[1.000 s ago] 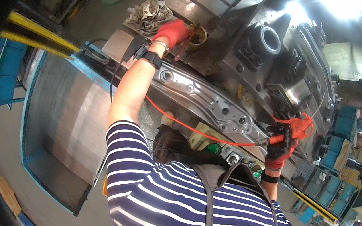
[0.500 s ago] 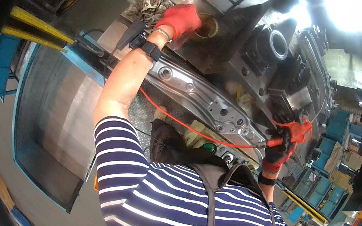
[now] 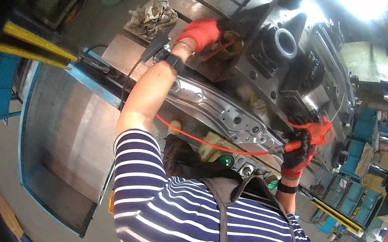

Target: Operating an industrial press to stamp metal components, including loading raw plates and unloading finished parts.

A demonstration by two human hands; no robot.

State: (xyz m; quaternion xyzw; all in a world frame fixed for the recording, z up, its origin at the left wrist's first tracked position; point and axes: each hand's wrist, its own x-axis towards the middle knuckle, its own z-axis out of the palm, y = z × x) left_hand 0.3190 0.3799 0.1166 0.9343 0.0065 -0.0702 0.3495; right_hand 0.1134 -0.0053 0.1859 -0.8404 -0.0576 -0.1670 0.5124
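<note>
A red air blow gun (image 3: pixel 317 132) is in my right hand (image 3: pixel 298 152), the black-palmed red glove wrapped round its grip. From the grip a thin red hose (image 3: pixel 206 141) curves left across the metal part. My left hand (image 3: pixel 200 33), in a red glove, is stretched out at the far side beside a round can (image 3: pixel 233 42) with brownish insides. A thin red stick (image 3: pixel 215 52) leans at the can's rim, just below that hand; the left fingers are hidden and smeared. Between my hands lies a long pressed sheet-metal part (image 3: pixel 219 111) with holes.
A crumpled rag (image 3: pixel 152 18) lies on the slotted metal table (image 3: pixel 195 6). Heavy die blocks with a ring-shaped end (image 3: pixel 285 43) stand to the right of the part. At left is a blue-edged metal chute (image 3: pixel 68 149). A green button (image 3: pixel 226 160) sits close to my body.
My left hand has shifted slightly right and nearer, and the red stick at the can now shows clearly. The whole view has shifted a little. My right hand still holds the blow gun.
</note>
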